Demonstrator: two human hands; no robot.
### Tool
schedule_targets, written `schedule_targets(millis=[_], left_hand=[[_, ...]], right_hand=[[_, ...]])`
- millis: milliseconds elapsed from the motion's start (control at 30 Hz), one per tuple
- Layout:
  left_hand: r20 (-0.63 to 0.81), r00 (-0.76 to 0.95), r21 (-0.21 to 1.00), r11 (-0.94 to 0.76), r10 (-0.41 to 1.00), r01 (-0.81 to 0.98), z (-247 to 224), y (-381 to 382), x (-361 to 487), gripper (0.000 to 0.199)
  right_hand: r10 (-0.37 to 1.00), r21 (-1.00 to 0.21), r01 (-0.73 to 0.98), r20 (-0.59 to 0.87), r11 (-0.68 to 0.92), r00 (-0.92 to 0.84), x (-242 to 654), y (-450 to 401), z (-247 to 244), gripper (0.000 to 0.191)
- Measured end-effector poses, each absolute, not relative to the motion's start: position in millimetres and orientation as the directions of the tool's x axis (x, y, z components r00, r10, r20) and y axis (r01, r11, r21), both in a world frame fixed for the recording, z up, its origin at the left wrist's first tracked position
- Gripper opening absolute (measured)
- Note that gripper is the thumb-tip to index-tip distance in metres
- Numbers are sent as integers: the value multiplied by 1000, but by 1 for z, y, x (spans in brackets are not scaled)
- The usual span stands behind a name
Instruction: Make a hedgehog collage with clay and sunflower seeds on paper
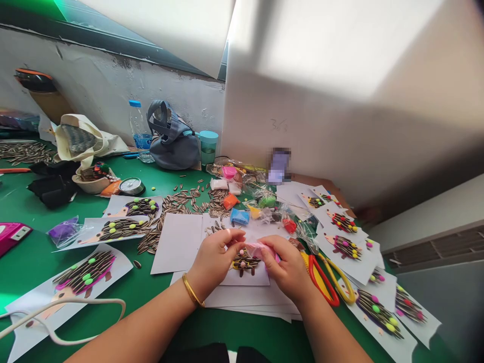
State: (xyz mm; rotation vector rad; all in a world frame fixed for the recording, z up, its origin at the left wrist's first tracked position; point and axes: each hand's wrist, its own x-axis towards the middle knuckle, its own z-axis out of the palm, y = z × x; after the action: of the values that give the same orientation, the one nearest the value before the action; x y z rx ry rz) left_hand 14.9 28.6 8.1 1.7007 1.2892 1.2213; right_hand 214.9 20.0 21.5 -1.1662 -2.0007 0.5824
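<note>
My right hand (pixel 285 264) is closed around a pink lump of modelling clay (pixel 257 248) that looks partly wrapped in clear film. Close beside it, the thumb and fingers of my left hand (pixel 219 254) are pinched together near the clay's left end; whatever lies between those fingertips is too small to make out. Just below both hands is a hedgehog picture (pixel 244 280) on white paper, its spines made of striped sunflower seeds with pale pink balls on them. My hands hide part of it. A gold bracelet circles my left wrist.
Loose sunflower seeds (pixel 181 201) and bagged clay, including a blue pack (pixel 239 217), lie beyond my hands. Red and yellow scissors (pixel 324 282) rest at right. Finished hedgehog cards (pixel 342 247) line both sides. A white cable (pixel 86 301) crosses the lower left; a grey bag (pixel 176 146) stands behind.
</note>
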Motion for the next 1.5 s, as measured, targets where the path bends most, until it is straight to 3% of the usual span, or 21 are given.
schedule_targets(millis=[133,400,633,833,900,1000,1133,1267,1367,1500], left_hand=[[173,116,961,-193,978,200,6,30,16,24],[184,157,974,-201,970,101,1,33,19,25],[171,105,952,-192,980,238,8,30,17,9],[188,141,925,-223,972,309,4,30,16,17],[148,160,946,-187,976,263,3,31,17,17],[-8,149,998,-1,989,57,8,33,18,14],[-195,134,978,203,971,-42,18,34,16,22],[-194,146,977,203,970,-57,19,33,13,31],[-180,201,955,220,963,-198,20,32,14,39],[-318,269,853,398,909,-337,24,34,18,36]], right_hand=[[885,-700,542,356,465,-301,217,21,20,19],[891,-708,541,368,454,-267,218,22,20,19],[882,-702,533,379,472,-282,217,21,20,17],[872,-683,544,374,489,-315,214,21,18,17],[886,-696,548,372,464,-278,217,24,15,18],[906,-705,589,404,396,-125,229,33,11,19],[907,-587,744,416,319,-61,244,46,5,20],[922,-406,874,370,267,-109,247,52,-5,27],[917,-288,927,382,239,-118,244,52,-11,25],[898,-218,953,429,210,-100,244,49,-9,31]])
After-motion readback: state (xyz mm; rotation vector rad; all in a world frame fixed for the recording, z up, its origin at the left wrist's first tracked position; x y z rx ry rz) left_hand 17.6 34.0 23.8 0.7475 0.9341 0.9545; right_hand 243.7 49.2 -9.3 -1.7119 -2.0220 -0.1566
